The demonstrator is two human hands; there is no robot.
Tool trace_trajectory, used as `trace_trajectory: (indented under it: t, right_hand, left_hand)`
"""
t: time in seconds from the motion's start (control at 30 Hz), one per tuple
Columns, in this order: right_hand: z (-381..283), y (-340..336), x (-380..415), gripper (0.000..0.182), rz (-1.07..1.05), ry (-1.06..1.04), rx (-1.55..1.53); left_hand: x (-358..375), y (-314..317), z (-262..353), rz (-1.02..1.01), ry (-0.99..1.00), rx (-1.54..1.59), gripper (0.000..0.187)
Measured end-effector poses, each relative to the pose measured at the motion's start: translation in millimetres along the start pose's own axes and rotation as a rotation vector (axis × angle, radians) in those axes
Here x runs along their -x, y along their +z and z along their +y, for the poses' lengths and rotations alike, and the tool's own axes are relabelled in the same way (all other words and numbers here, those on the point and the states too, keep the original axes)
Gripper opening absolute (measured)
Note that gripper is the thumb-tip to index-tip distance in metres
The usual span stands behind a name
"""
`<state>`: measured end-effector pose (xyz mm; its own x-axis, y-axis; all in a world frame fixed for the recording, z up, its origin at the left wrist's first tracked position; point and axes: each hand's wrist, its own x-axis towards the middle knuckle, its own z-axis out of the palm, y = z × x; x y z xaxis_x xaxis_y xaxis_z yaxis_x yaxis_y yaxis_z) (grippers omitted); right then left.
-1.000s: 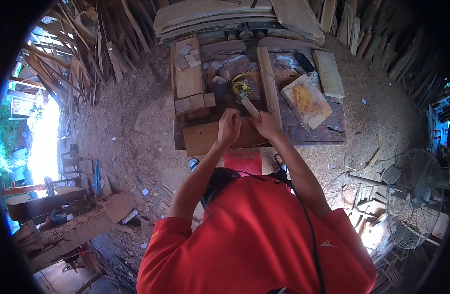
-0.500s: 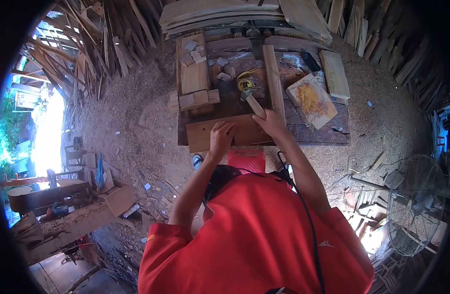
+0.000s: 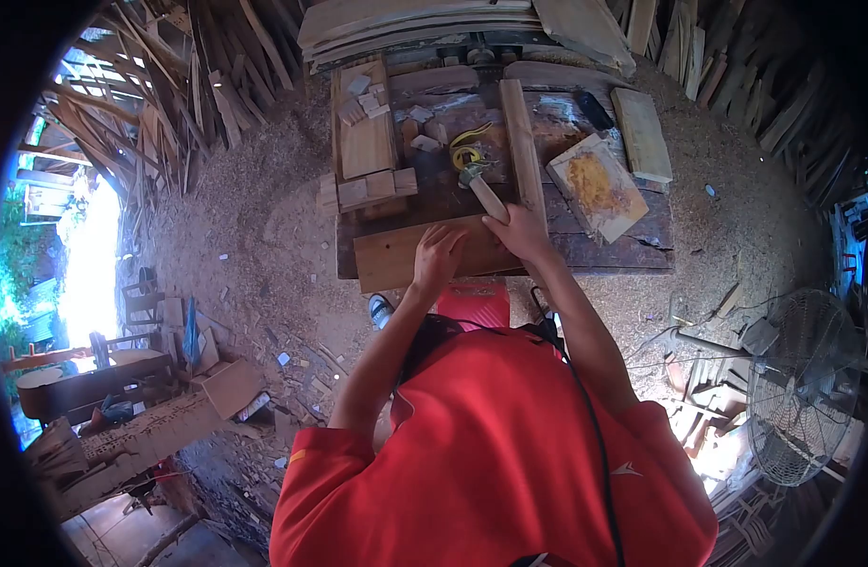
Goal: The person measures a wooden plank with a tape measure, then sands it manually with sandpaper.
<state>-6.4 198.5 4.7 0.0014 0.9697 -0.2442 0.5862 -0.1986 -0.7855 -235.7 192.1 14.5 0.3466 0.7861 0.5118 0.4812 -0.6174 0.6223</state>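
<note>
One brown, flat wooden board point(image 3: 387, 260) lies along the near edge of the dark wooden table point(image 3: 609, 260), under your open left hand point(image 3: 439, 255); your right hand point(image 3: 522, 234) grips a pale, rod-shaped handle point(image 3: 488, 198) near a yellow, looped coil point(image 3: 465, 157)

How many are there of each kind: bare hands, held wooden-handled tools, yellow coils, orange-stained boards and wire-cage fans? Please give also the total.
Bare hands, left hand and right hand: 2
Wooden-handled tool: 1
Yellow coil: 1
Orange-stained board: 1
Wire-cage fan: 1
Total: 6
</note>
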Motion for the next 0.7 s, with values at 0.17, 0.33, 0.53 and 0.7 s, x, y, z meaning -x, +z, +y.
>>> trace_trajectory:
  t: [0.17, 0.33, 0.53, 0.7]
  right_hand:
    - [-1, 0, 0, 0.039, 0.007, 0.004, 0.021]
    - [-6, -2, 3, 0.039, 0.009, 0.027, -0.002]
    - [-5, 1, 2, 0.042, 0.027, 0.026, 0.017]
    - [-9, -1, 4, 0.05, 0.032, 0.041, -0.002]
  left_hand:
    - [-3, -3, -1, -0.064, 0.029, -0.042, 0.018]
    - [-8, -4, -1, -0.102, 0.026, -0.054, 0.017]
    - [-12, -2, 1, -0.13, 0.095, -0.102, 0.02]
    - [-18, 3, 8, -0.154, 0.107, -0.096, 0.016]
